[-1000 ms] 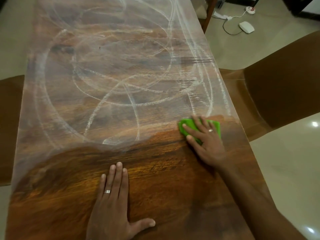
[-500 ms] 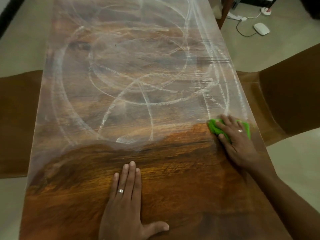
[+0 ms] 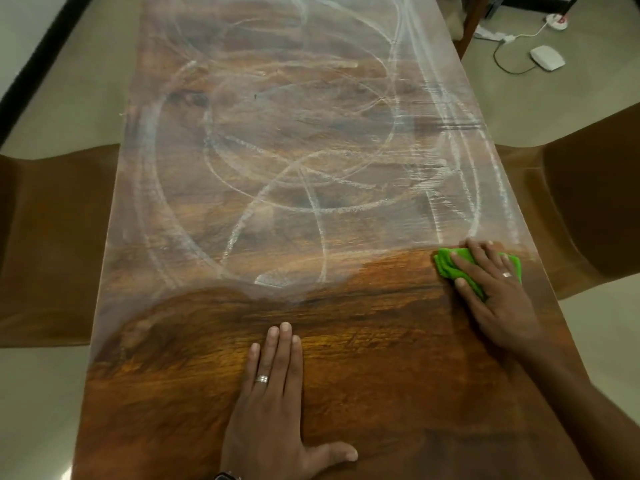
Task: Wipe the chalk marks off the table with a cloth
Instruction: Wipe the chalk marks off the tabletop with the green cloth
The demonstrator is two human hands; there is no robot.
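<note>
Now right hand [image 3: 498, 289] is pressing flat-fingered on green cloth [image 3: 450, 265] near the tabletop [image 3: 381, 358] right edge; chalk marks [image 3: 277, 174] are lying ahead and leftward, running lengthwise. Left hand [image 3: 273, 410] is resting spread, holding nothing.

Glossy grained wood table [image 3: 346, 358], powdery white chalk marks [image 3: 311, 188], soft green cloth [image 3: 450, 268], shiny tiled floor [image 3: 38, 410]

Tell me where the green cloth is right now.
In the head view, the green cloth lies flat on the table near its right edge, under the right hand, right at the line where the chalk marks begin.
</note>
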